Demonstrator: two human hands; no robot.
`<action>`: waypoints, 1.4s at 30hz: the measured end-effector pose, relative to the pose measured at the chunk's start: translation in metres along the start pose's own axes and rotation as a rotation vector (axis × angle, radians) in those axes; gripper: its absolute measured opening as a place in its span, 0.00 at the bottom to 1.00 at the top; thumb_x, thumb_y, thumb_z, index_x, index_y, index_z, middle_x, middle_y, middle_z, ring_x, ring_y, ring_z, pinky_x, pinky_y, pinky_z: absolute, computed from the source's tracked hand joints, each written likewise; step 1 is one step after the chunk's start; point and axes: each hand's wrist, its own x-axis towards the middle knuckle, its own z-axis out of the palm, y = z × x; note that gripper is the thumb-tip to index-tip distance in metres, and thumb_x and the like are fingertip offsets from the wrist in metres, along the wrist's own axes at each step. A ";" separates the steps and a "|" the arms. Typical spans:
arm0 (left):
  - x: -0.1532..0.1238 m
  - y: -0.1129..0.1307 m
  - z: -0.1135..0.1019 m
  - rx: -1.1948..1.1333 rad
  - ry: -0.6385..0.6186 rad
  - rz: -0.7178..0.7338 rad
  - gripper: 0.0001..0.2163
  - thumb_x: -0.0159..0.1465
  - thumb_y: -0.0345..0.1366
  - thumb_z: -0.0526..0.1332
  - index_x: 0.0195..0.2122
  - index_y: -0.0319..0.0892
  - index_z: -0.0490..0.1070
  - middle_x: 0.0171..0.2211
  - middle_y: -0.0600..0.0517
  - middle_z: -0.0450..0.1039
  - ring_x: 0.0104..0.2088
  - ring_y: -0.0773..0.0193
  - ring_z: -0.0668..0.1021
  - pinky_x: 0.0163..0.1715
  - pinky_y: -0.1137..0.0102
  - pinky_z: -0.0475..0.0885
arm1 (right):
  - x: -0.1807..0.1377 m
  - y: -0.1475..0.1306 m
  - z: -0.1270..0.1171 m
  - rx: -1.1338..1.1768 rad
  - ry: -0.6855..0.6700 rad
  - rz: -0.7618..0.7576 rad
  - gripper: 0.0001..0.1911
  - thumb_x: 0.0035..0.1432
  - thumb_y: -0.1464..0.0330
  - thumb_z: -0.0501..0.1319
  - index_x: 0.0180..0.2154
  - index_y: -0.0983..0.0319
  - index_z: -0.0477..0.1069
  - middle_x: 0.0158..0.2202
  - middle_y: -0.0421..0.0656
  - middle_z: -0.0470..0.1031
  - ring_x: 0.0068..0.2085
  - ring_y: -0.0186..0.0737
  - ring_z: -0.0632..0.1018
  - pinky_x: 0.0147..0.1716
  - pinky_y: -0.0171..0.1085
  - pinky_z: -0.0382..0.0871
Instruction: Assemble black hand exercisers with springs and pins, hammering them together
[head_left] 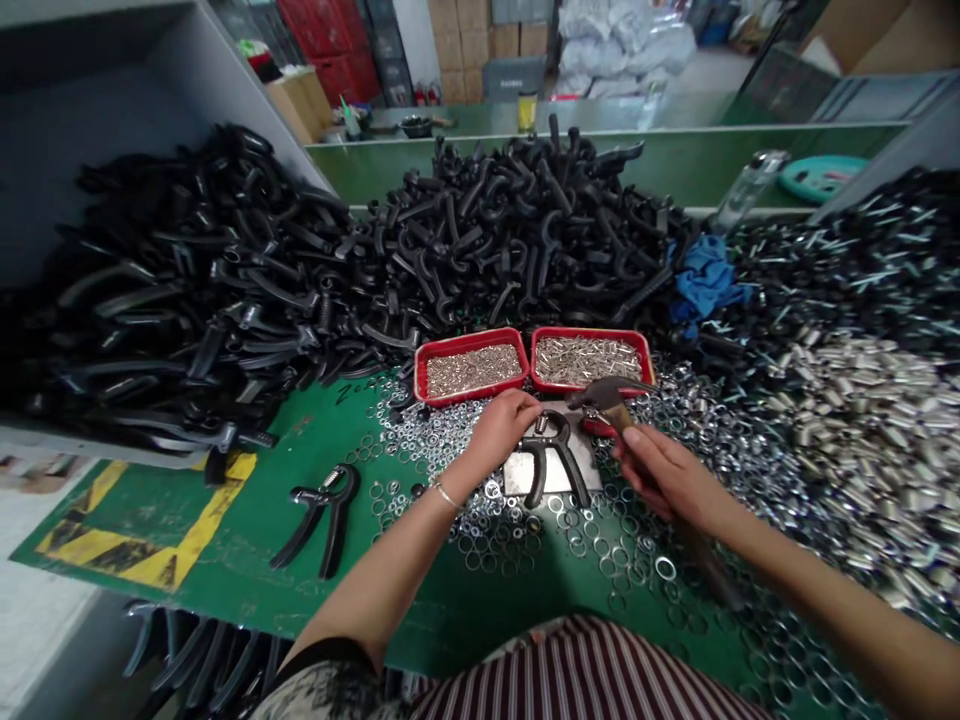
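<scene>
My right hand [667,468] is wrapped round the wooden handle of a claw hammer [613,392], its head raised close to a hand grip exerciser [562,450]. This black exerciser, with a coil spring near its top, lies on a metal plate [555,474], its two handles pointing toward me. My left hand [508,425] is closed in a pinch at the exerciser's upper left end. What sits between those fingertips is hidden. A second hand grip exerciser [322,515], spring fitted, rests on the green table [427,615] to the left.
Two red trays [469,396] of small metal pieces stand behind the plate. Washers and rings [480,550] surround it. Black handles [517,230] are heaped at the back and left, metal sleeves [862,420] at the right. A blue cloth [707,280] lies at back right.
</scene>
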 end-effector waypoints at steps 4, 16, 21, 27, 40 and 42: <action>0.012 -0.007 0.013 0.017 0.007 -0.004 0.05 0.66 0.34 0.62 0.35 0.41 0.78 0.36 0.49 0.79 0.39 0.58 0.79 0.45 0.65 0.71 | -0.001 0.029 0.005 0.102 0.044 0.032 0.22 0.63 0.45 0.56 0.40 0.58 0.65 0.21 0.31 0.65 0.12 0.26 0.58 0.08 0.28 0.51; 0.006 -0.009 0.021 0.167 0.015 0.063 0.07 0.69 0.35 0.60 0.37 0.41 0.76 0.37 0.48 0.77 0.41 0.59 0.78 0.45 0.65 0.71 | 0.001 0.044 0.007 0.246 0.057 0.039 0.22 0.63 0.46 0.57 0.40 0.58 0.63 0.21 0.31 0.65 0.12 0.26 0.57 0.08 0.27 0.49; 0.003 -0.013 0.025 0.500 -0.081 0.326 0.10 0.72 0.34 0.54 0.43 0.39 0.74 0.42 0.43 0.74 0.45 0.55 0.75 0.49 0.59 0.70 | -0.005 0.033 0.005 0.128 0.050 -0.009 0.19 0.64 0.48 0.58 0.37 0.58 0.62 0.24 0.32 0.68 0.13 0.26 0.61 0.10 0.28 0.52; 0.002 -0.018 0.026 0.476 -0.065 0.343 0.11 0.73 0.36 0.52 0.42 0.38 0.73 0.42 0.44 0.73 0.45 0.56 0.75 0.50 0.61 0.71 | -0.003 0.012 -0.011 -0.116 0.004 -0.077 0.19 0.65 0.49 0.56 0.45 0.56 0.68 0.27 0.37 0.73 0.18 0.33 0.68 0.14 0.33 0.60; -0.057 0.009 0.014 0.422 0.030 0.156 0.17 0.66 0.46 0.63 0.51 0.43 0.69 0.50 0.42 0.71 0.54 0.47 0.71 0.56 0.51 0.65 | 0.001 -0.048 -0.008 -0.622 0.232 -0.471 0.21 0.71 0.51 0.44 0.43 0.57 0.67 0.29 0.43 0.76 0.29 0.42 0.76 0.31 0.40 0.67; -0.060 0.013 0.014 0.461 -0.008 0.119 0.16 0.64 0.47 0.65 0.47 0.42 0.70 0.46 0.43 0.72 0.51 0.46 0.72 0.53 0.51 0.65 | 0.015 -0.043 -0.004 -0.759 0.188 -0.456 0.21 0.69 0.51 0.47 0.39 0.58 0.67 0.30 0.46 0.76 0.30 0.45 0.76 0.31 0.41 0.67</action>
